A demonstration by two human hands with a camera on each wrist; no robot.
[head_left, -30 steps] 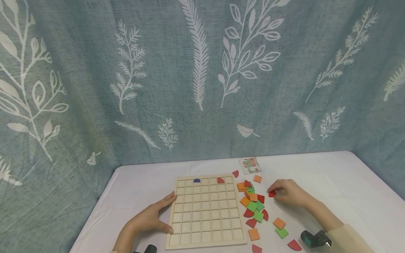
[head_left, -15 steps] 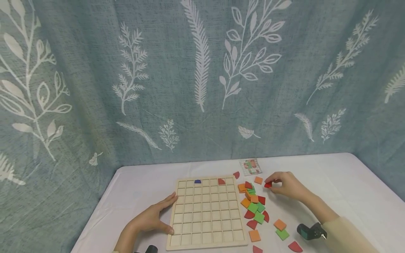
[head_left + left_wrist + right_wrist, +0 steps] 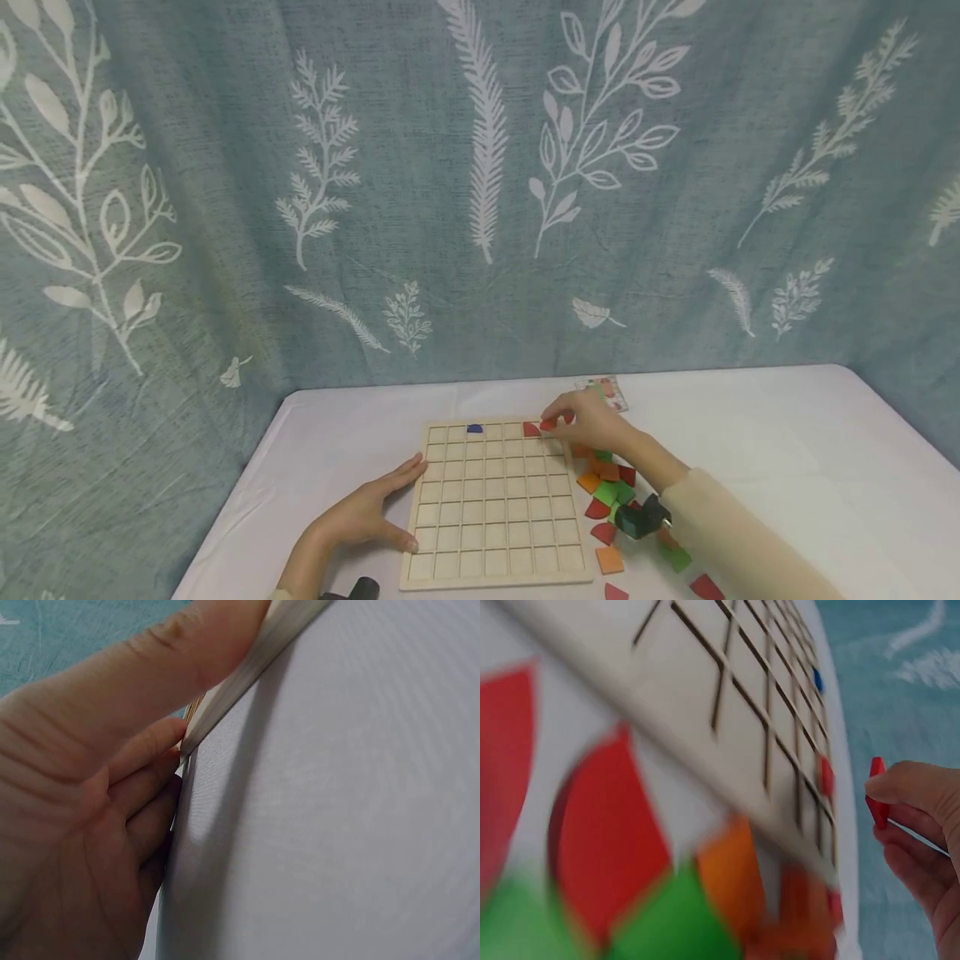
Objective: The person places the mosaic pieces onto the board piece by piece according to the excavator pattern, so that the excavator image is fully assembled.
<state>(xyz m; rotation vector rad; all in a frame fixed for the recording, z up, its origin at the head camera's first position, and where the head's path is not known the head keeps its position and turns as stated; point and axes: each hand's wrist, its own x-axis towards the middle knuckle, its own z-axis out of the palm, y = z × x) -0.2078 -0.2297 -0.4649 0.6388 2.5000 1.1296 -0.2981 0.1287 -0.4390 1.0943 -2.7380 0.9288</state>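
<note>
A pale wooden grid board (image 3: pixel 495 490) lies on the white table. My left hand (image 3: pixel 360 510) rests along its left edge, fingers extended and thumb at the lower left side; the left wrist view shows that hand (image 3: pixel 112 772) touching the board's side. Between thumb and fingers, my right hand (image 3: pixel 594 421) pinches a small red tile (image 3: pixel 548 424) over the board's top right corner. The right wrist view shows this red tile (image 3: pixel 877 793) tilted on edge. Beside it, a red quarter-circle tile (image 3: pixel 531 429) sits in a top-row cell. Further left is a blue rounded tile (image 3: pixel 475 428).
Several orange, green and red tiles lie scattered right of the board, among them an orange square (image 3: pixel 610 559) and a red quarter circle (image 3: pixel 603 533). A patterned card (image 3: pixel 617 395) lies behind the right hand. A patterned curtain (image 3: pixel 450 208) hangs behind the table.
My right hand has carried the red tile leftward from the right of the loose pile to the board's top right corner. The left hand keeps its place at the board.
</note>
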